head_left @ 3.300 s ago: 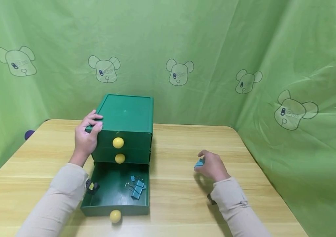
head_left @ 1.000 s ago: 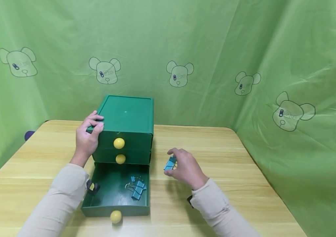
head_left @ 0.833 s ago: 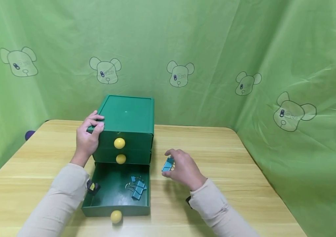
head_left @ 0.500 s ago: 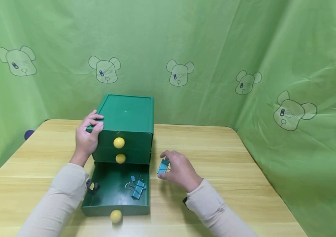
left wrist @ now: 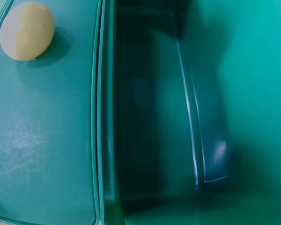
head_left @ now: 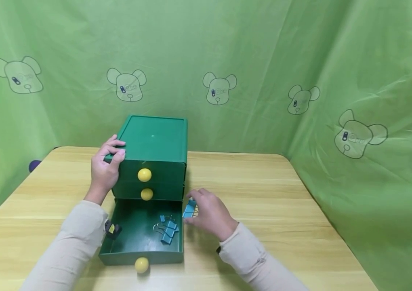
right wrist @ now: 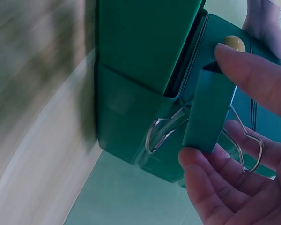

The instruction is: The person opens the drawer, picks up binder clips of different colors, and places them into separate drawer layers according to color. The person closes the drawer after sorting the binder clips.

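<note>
My right hand [head_left: 211, 213] pinches a blue binder clip [head_left: 190, 208] between thumb and fingertips, right at the right wall of the open bottom drawer [head_left: 133, 238]. In the right wrist view the binder clip [right wrist: 210, 110] shows its spine and both wire handles spread outward. My left hand [head_left: 106, 169] grips the left top edge of the green drawer cabinet [head_left: 155, 139], fingers on top and thumb at the front corner. Several blue binder clips [head_left: 170, 232] lie together in the right part of the drawer. The left wrist view shows the drawer's inside and its yellow knob [left wrist: 28, 31].
Two upper drawers are closed, each with a yellow knob [head_left: 144, 175]. The cabinet stands on a wooden table [head_left: 249, 173], left of the middle. A green curtain [head_left: 177, 48] with bear-head prints hangs behind and to the right. A purple object [head_left: 34, 165] shows past the left table edge.
My right hand has carried the binder clip leftward over the table, up to the drawer's right side. The left hand stays on the cabinet, and the clips in the drawer have not moved.
</note>
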### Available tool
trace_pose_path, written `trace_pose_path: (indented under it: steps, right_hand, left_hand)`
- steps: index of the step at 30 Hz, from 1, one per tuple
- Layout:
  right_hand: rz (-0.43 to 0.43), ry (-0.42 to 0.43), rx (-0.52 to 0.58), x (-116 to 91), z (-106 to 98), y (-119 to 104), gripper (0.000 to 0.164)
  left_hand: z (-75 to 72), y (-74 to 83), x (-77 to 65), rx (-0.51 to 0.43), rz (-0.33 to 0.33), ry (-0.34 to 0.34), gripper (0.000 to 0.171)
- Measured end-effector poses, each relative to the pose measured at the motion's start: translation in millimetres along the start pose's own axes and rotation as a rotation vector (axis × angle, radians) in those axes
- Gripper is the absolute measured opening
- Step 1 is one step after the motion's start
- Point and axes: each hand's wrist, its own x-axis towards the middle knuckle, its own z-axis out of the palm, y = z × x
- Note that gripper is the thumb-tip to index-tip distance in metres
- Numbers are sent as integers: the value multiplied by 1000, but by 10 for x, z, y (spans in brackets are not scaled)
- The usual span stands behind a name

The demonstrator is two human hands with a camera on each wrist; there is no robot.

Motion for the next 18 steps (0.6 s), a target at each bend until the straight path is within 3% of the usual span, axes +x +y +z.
trace_pose_path:
  steps: [18]
  right_hand:
    - [-62,-32,-9,23,111,-157,57]
  left_hand:
    - [7,-8,9,-13,6,2,17]
